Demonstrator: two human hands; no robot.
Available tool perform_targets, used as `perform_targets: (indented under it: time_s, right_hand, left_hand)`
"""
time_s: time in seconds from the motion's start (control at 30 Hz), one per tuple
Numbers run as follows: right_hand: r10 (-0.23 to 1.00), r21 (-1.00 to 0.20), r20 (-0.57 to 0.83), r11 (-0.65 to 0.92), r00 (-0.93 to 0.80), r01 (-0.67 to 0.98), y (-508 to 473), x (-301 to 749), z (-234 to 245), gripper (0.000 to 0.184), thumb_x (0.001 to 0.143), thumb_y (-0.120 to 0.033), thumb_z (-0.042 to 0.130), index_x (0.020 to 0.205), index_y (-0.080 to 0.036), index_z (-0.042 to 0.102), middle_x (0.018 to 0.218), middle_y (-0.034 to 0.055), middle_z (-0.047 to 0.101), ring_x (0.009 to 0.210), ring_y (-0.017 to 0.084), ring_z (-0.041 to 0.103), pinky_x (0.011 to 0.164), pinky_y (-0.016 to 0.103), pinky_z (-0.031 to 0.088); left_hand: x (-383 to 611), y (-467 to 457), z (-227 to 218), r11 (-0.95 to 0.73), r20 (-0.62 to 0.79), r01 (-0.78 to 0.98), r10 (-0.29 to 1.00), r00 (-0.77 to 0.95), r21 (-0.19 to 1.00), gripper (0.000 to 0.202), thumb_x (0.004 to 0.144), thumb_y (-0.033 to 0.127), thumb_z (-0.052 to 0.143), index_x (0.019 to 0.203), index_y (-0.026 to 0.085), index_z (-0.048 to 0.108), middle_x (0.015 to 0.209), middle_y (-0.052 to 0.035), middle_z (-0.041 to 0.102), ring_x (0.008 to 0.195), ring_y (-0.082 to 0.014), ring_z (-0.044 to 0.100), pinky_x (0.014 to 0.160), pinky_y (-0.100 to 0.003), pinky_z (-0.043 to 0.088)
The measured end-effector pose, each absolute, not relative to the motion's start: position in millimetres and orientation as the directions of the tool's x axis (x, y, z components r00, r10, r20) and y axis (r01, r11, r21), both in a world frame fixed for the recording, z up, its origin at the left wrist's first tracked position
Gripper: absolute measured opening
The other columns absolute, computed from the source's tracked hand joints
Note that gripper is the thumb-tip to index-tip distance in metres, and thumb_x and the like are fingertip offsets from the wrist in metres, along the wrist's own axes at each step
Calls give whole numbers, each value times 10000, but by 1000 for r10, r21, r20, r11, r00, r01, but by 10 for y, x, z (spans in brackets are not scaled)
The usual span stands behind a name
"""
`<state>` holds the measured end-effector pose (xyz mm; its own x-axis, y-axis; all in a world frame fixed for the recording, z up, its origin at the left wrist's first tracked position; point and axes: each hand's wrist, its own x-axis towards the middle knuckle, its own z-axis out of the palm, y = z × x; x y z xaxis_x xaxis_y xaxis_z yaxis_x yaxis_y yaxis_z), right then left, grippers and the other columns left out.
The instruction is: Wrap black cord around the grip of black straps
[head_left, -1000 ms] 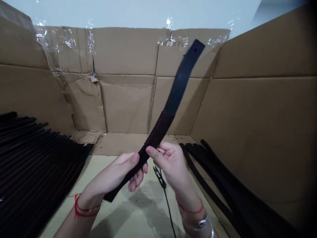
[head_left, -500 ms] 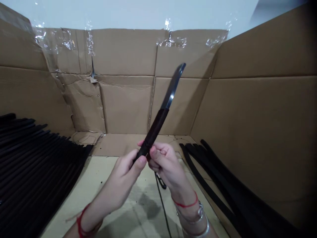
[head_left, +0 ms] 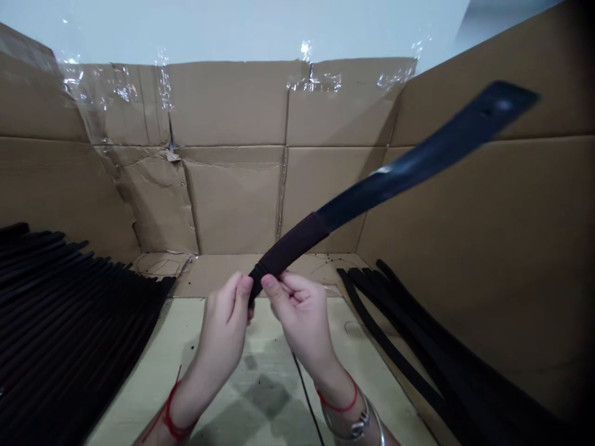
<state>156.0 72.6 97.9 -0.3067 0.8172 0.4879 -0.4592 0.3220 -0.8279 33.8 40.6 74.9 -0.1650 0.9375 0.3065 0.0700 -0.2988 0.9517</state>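
A long, glossy black strap (head_left: 409, 170) with a small hole near its far end sticks up and to the right. Part of it is covered by a dark brown sleeve (head_left: 295, 246). Just below that sleeve, my left hand (head_left: 226, 325) pinches the black lower part between thumb and fingers. Right beside it, my right hand (head_left: 302, 316) is closed with its thumb against the lower end of the sleeve. A thin black cord (head_left: 307, 393) hangs beneath my right hand; its upper end is hidden behind the hand.
Many black straps (head_left: 83, 328) lie in a row at the left. More long black strips (head_left: 409, 328) lie along the right side. Taped cardboard walls (head_left: 237, 198) surround the pale work surface (head_left: 223, 402), which has dark specks.
The strap's free end has swung right and its broad face now shows. My hands have shifted slightly left, and my right thumb now presses at the sleeve's lower end.
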Motion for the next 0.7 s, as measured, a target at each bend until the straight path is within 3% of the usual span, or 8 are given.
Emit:
perform_targets:
  time_s: [0.07, 0.13, 0.2, 0.27, 0.4, 0.47, 0.57, 0.7]
  right_hand:
    - [783, -863, 426, 202, -453, -463, 702, 1580, 998, 326, 732, -445, 768, 830, -144, 693, 490, -62, 436, 425, 77, 426, 429, 210, 397]
    - [783, -870, 408, 176, -470, -462, 683, 1616, 1020, 353, 666, -422, 823, 857, -146, 714, 571, -16, 548, 537, 112, 539, 516, 229, 461]
    - [825, -846, 438, 244, -357, -475, 678, 1645, 1036, 331, 644, -398, 843, 820, -150, 711, 679, 25, 622, 627, 128, 585, 580, 237, 485]
    - [845, -848, 435, 268, -312, -458, 694, 1651, 1035, 335, 678, -421, 816, 828, -144, 702, 644, 10, 595, 523, 90, 508, 488, 211, 428]
    - [786, -895, 391, 202, -480, -397, 770, 1603, 992, 383, 720, -485, 761, 747, -118, 654, 473, -62, 425, 360, 22, 219, 342, 189, 137]
    - [818, -869, 432, 263, -380, -420, 799, 1580, 971, 377, 736, -465, 754, 659, -138, 582, 458, -70, 391, 362, 23, 212, 344, 196, 122]
    - [824, -851, 437, 248, -361, -463, 821, 1601, 962, 375, 741, -487, 746, 733, -136, 612, 468, -91, 330, 374, 23, 183, 357, 197, 116]
    - [741, -893, 384, 145, -551, -427, 834, 1679, 972, 475, 694, -530, 772, 896, -109, 686, 494, -79, 368, 389, 25, 201, 367, 196, 119]
  left_hand:
    - [332, 350, 761, -239, 241, 46, 968, -65, 970, 596, 874, 726, 379, 701, 162, 466, 494, 46, 376, 414, -66, 310, 388, -172, 235]
    - [331, 252, 799, -182, 180, 0, 973, 142, 983, 635, 883, 746, 288, 839, 155, 519, 517, 50, 390, 403, -69, 290, 380, -178, 230]
    - [329, 156, 847, -255, 243, 112, 964, 111, 961, 545, 911, 679, 363, 1026, 171, 524, 612, 32, 473, 481, -81, 383, 446, -170, 293]
    - [317, 106, 882, -308, 319, 281, 948, 8, 909, 403, 940, 559, 460, 1126, 204, 505, 673, 25, 512, 562, -90, 442, 503, -163, 318]
    - [283, 202, 856, -220, 191, 102, 952, 240, 970, 446, 978, 564, 320, 990, 167, 521, 625, 13, 513, 480, -97, 453, 457, -188, 345]
    - [297, 287, 815, -254, 236, 78, 953, 190, 964, 482, 969, 577, 328, 871, 148, 523, 651, -12, 539, 517, -102, 492, 508, -201, 390]
    - [351, 332, 774, -320, 352, 264, 932, -81, 910, 493, 949, 574, 410, 709, 149, 477, 599, -6, 495, 537, -88, 455, 506, -182, 342]
    - [401, 263, 772, -180, 173, 0, 949, 262, 984, 557, 912, 697, 312, 839, 171, 480, 488, 63, 381, 377, -75, 324, 393, -187, 265]
